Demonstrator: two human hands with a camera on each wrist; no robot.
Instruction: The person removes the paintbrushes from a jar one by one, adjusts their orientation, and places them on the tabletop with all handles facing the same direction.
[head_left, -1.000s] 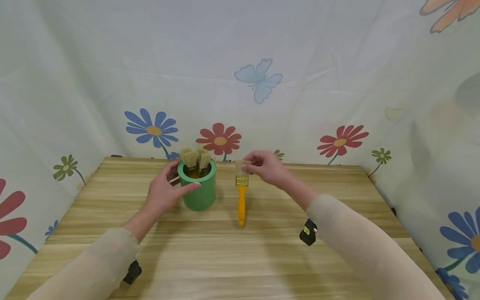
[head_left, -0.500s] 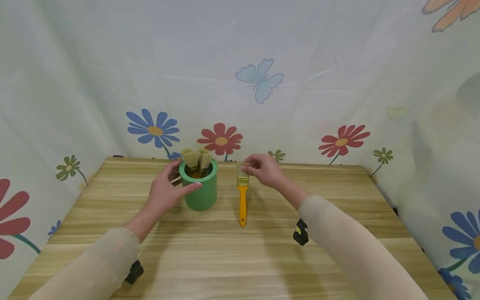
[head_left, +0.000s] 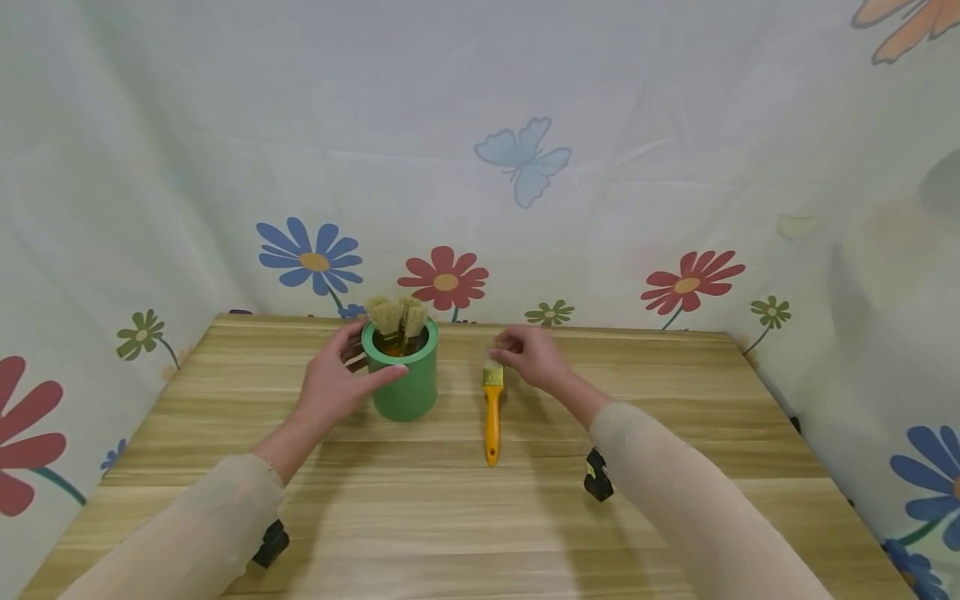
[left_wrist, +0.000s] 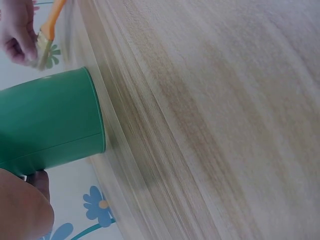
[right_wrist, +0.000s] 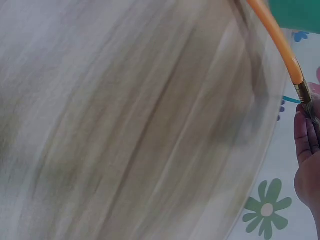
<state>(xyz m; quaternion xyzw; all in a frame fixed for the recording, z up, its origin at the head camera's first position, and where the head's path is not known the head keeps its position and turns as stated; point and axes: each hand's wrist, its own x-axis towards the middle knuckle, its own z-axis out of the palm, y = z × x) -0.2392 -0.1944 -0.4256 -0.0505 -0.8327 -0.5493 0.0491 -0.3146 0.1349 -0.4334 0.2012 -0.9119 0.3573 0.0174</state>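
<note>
A green can (head_left: 408,392) stands upright toward the back of the wooden table. My left hand (head_left: 333,379) holds its left side, the thumb across the front and the fingers behind. Bristles of several paintbrushes (head_left: 386,318) stick up out of the can; their handles are mostly hidden inside. Right of the can, my right hand (head_left: 532,358) pinches another paintbrush (head_left: 492,417) by its bristles, so its orange-yellow handle points down toward me. In the right wrist view this brush's handle (right_wrist: 280,40) appears off the tabletop, close to the can's green side.
The wood-grain table (head_left: 465,533) ends at a back edge just behind the can. White cloth (head_left: 420,167) printed with flowers and a butterfly hangs behind and at both sides. A black wrist camera (head_left: 597,475) sits below each sleeve.
My right hand has lowered in the head view and drawn slightly nearer to me, bringing the paintbrush with it. The left hand and the can keep their place.
</note>
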